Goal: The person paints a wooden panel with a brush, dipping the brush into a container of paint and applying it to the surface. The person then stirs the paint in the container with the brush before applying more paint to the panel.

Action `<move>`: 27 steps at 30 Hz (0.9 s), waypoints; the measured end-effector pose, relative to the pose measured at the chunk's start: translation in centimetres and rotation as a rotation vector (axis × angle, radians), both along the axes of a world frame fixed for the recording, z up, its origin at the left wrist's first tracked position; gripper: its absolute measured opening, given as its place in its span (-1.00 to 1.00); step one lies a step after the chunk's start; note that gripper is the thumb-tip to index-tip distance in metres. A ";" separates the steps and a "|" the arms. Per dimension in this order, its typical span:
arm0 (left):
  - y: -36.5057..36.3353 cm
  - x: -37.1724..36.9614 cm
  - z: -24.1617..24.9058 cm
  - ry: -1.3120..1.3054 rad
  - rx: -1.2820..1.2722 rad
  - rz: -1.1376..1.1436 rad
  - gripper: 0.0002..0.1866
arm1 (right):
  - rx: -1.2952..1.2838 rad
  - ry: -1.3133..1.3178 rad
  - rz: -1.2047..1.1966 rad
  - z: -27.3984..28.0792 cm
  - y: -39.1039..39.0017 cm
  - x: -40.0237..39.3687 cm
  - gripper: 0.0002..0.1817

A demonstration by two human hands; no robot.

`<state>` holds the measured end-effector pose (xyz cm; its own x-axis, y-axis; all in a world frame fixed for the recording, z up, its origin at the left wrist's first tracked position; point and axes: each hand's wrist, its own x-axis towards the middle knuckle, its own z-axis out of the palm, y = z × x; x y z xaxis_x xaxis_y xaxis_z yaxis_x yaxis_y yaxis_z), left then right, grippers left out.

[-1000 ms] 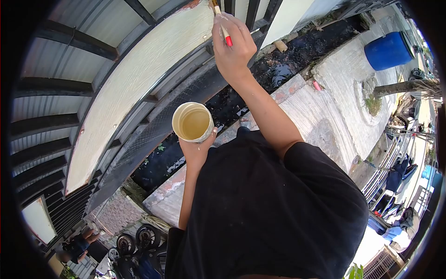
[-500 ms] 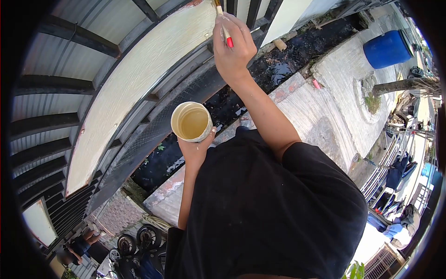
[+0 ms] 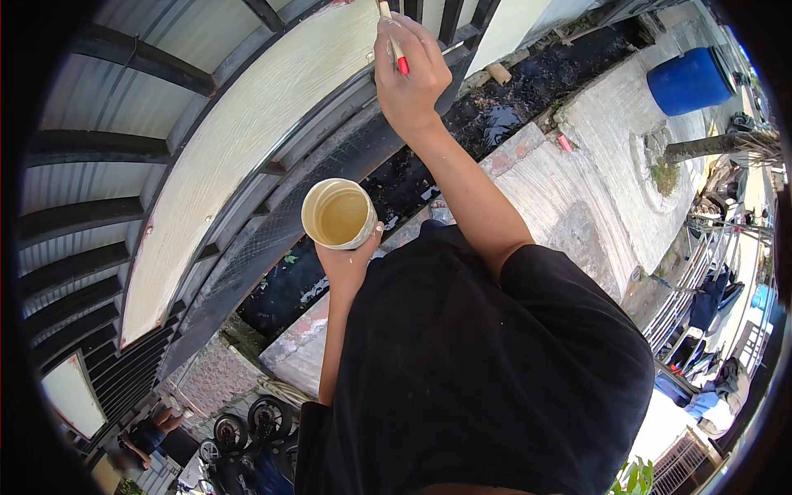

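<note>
My right hand [image 3: 410, 76] is raised high and grips a paintbrush [image 3: 394, 48] with a cream handle and a red tip; its bristle end reaches the top of the frame against a cream-painted curved panel [image 3: 239, 140] on a black metal gate. My left hand [image 3: 346, 262] holds up a round can [image 3: 338, 214] of cream paint from below, open top facing me, close to my chest. My black shirt [image 3: 487, 371] fills the lower middle of the view.
Black gate bars [image 3: 91, 148] and corrugated sheet run along the left. Below lie a dark wet drain [image 3: 495, 115] and a concrete slab [image 3: 594, 181]. A blue barrel [image 3: 689, 80] stands far right. Motorbikes [image 3: 247, 425] and a person [image 3: 148, 433] are at lower left.
My right hand has crept slightly upward along the cream panel with the brush. The can in my left hand has stayed almost still.
</note>
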<state>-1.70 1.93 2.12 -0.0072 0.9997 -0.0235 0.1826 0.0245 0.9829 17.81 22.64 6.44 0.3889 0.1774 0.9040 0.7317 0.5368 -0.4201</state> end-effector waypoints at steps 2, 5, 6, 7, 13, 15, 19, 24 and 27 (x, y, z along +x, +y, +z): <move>-0.1 -0.1 0.0 0.010 -0.008 -0.011 -0.51 | -0.014 -0.007 0.027 -0.3 -0.3 -0.4 -0.71; -0.1 -0.2 -0.2 0.024 0.004 0.003 -0.48 | -0.025 -0.002 0.055 -0.2 -1.1 -0.6 -0.71; -0.2 -0.2 -0.2 0.019 0.016 0.006 -0.48 | -0.027 0.012 0.055 -0.2 -1.4 -0.5 -0.71; -0.2 -0.2 -0.2 0.015 0.030 0.009 -0.48 | -0.025 0.013 0.057 -0.2 -1.2 -0.4 -0.71; -0.4 0.0 0.6 0.000 0.029 0.027 -0.48 | -0.017 0.022 0.008 -0.2 -0.3 -0.6 -0.72; -0.3 0.0 0.6 0.012 0.033 0.021 -0.48 | -0.044 0.014 0.063 -0.1 -1.0 -1.1 -0.79; -0.1 -0.1 0.5 0.035 0.063 0.008 -0.49 | -0.012 0.046 0.047 0.0 -1.5 -0.4 -0.73; -0.1 0.0 0.2 -0.018 0.007 -0.007 -0.45 | -0.051 0.051 0.045 -0.3 -0.8 0.0 -0.74; -0.2 0.2 0.3 0.000 -0.008 -0.041 -0.41 | -0.063 0.037 0.083 -0.6 -1.4 -0.2 -0.75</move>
